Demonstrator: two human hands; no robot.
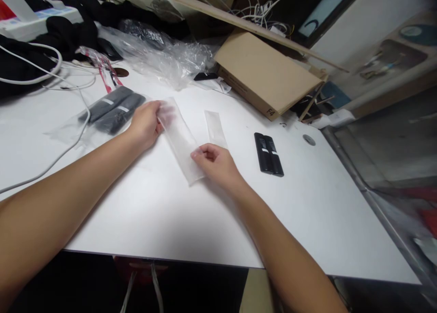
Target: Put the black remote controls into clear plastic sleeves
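Observation:
Between my two hands hangs a long, frosted plastic sleeve [180, 138], tilted over the white table. My left hand [147, 122] grips its upper end, some fingers showing dimly through or behind the film. Lower down, my right hand [216, 163] pinches the sleeve's right edge between thumb and fingers. Just beyond the right hand lies another small translucent sleeve [215, 126], partly covered by that hand. Two black oblong pieces with white labels [269, 153] lie side by side to the right. Left of my left hand, similar dark pieces in clear bags [112, 107] rest on the table.
A brown cardboard box [269, 69] stands at the back right, near a round table grommet [309, 140]. Crumpled clear plastic [164, 53] spreads along the back. A white cable [83, 122] runs down the left side of the white table [153, 217].

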